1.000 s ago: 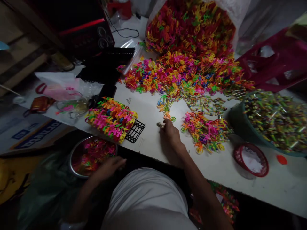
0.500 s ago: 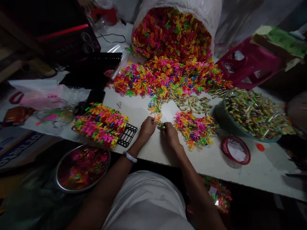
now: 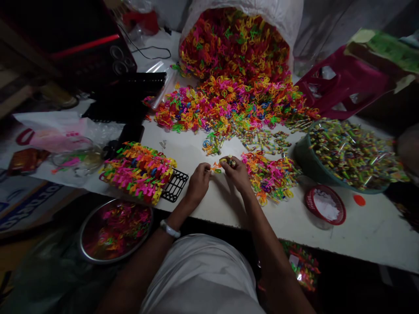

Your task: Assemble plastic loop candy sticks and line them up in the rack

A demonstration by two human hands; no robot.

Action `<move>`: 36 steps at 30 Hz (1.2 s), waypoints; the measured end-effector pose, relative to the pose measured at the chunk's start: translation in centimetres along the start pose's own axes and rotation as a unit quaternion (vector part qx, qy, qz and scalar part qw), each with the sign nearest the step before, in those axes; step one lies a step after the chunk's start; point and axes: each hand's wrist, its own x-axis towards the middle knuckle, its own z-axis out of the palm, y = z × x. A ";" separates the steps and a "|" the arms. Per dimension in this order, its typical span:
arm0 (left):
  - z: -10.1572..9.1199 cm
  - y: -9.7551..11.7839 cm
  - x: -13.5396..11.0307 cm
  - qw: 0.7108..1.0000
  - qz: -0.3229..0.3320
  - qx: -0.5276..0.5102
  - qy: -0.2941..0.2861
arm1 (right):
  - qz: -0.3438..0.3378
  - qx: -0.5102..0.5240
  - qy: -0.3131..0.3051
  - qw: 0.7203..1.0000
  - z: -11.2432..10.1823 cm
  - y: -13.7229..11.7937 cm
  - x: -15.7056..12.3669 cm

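Note:
My left hand is closed in a pinch at the near middle of the table, on the end of a small orange plastic piece. Facing it, my right hand has its fingers bent round small yellow-green wrapped tubes. A yellow-green bit shows between the two hands; I cannot tell which hand has it. Just right of my right hand lies a pile of finished-looking coloured pieces, mostly pink and orange. Beyond the hands are loose wrapped tubes and a big heap of bright plastic pieces.
A white sack spills the heap. At right stand a teal tub of wrapped tubes and a red basket. At left, a black rack bears rows of coloured pieces. A metal bowl sits below the table edge.
My right hand has lifted slightly and turned, so the wrapped tubes in its fingers now show. My left hand has shifted a little left and down. The view has moved slightly.

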 end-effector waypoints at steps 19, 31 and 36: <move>0.0 1.1 -1.6 0.889 -0.246 -0.384 -0.047 | -0.082 -0.197 -0.057 0.975 -0.5 2.5 -5.9; 1.4 0.4 -2.0 0.926 -0.196 -0.323 -0.011 | -0.075 -0.308 -0.092 0.944 -0.1 2.0 -5.6; 2.1 0.3 -2.1 0.953 -0.165 -0.254 0.009 | -0.067 -0.381 -0.092 0.917 0.7 2.1 -5.8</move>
